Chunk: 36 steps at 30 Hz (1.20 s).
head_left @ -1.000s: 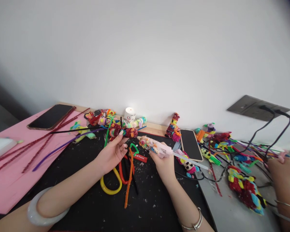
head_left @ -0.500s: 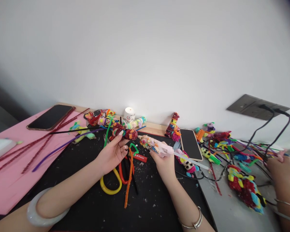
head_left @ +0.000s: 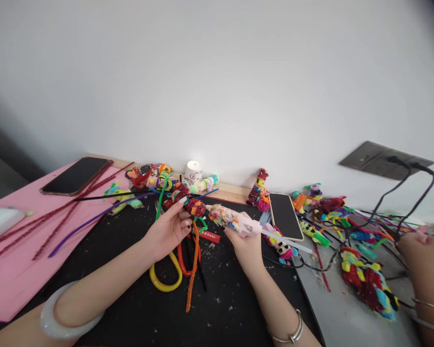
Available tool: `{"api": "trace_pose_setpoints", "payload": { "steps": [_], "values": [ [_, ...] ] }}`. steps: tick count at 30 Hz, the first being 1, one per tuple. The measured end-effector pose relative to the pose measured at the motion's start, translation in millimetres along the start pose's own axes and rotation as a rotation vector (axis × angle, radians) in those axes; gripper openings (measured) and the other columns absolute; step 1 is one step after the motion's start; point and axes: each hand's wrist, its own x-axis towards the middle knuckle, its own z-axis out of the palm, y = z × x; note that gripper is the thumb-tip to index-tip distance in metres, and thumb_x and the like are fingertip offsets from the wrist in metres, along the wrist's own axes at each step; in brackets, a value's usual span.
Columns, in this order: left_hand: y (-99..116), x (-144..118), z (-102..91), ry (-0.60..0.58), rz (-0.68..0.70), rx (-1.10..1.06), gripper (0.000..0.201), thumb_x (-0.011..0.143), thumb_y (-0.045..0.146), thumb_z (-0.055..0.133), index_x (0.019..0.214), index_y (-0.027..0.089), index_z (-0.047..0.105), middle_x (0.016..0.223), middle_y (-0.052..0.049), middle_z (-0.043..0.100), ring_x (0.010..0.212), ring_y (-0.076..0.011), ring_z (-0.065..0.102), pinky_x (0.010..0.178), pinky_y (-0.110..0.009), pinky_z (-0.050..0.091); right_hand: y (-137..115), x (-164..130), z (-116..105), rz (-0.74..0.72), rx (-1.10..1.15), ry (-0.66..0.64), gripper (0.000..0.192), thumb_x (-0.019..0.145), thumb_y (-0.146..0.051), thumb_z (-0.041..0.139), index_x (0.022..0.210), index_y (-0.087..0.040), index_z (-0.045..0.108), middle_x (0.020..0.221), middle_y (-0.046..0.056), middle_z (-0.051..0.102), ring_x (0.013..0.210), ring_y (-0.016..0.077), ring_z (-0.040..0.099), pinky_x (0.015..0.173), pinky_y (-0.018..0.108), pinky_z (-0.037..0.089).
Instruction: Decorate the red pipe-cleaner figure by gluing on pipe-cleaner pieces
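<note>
Two phones, one (head_left: 75, 174) on pink, one (head_left: 285, 216) by the wall; one white cup (head_left: 194, 171); three hands.

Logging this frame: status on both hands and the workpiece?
Left hand shut on red pipe-cleaner figure. Right hand shut on glue gun, nozzle just short of the figure. Loose pipe cleaners lie on the black mat beneath.
</note>
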Motion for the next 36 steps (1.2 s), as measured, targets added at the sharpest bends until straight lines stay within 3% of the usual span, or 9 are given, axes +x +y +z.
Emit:
{"api": "trace_pose_setpoints", "payload": {
  "steps": [6, 16, 26, 36],
  "values": [
    [1.2, -1.2, 2.3, 0.013, 0.02, 0.035, 0.018, 0.09, 0.015, 0.051, 0.074, 0.016, 0.061, 0.053, 0.004, 0.052, 0.039, -0.0065, 0.049, 0.038, -0.016, 0.046, -2.0, -0.8, -0.5, 0.009, 0.023, -0.028, 0.018, 0.065, -0.017, 0.065, 0.066, -0.02, 0.047, 0.059, -0.006, 0.047, 0.053, 0.0114, 0.042, 0.05, 0.023, 0.035],
    [2.7, -1.7, 3.4, 0.022, 0.021, -0.004, 0.019, 0.09, 0.014, 0.05, 0.077, 0.018, 0.063, 0.051, 0.004, 0.052, 0.038, -0.0068, 0.05, 0.037, -0.016, 0.046, 1.3, 0.9, 1.1, 0.058, 0.032, 0.009, 0.015, 0.066, -0.022, 0.066, 0.068, -0.019, 0.052, 0.063, -0.002, 0.054, 0.059, 0.0147, 0.05, 0.056, 0.027, 0.041],
    [2.3, 0.9, 1.7, 0.045, 0.033, -0.043, 0.018, 0.092, 0.013, 0.048, 0.081, 0.017, 0.062, 0.067, -0.001, 0.066, 0.039, -0.0035, 0.051, 0.039, -0.014, 0.047, 3.0, -1.3, 3.8, 0.076, 0.001, -0.008, 0.021, 0.064, -0.023, 0.066, 0.066, -0.02, 0.046, 0.061, -0.004, 0.049, 0.057, 0.0126, 0.046, 0.053, 0.024, 0.038],
    [-3.3, 0.8, 0.0, 0.063, 0.029, -0.043, 0.014, 0.087, 0.011, 0.056, 0.074, 0.015, 0.06, 0.067, 0.001, 0.066, 0.041, -0.0025, 0.051, 0.041, -0.013, 0.048, 4.1, -2.3, 2.8, 0.043, -0.039, -0.007, 0.022, 0.065, -0.024, 0.066, 0.065, -0.02, 0.044, 0.059, -0.005, 0.045, 0.053, 0.0113, 0.04, 0.049, 0.023, 0.033]
  ]
}}
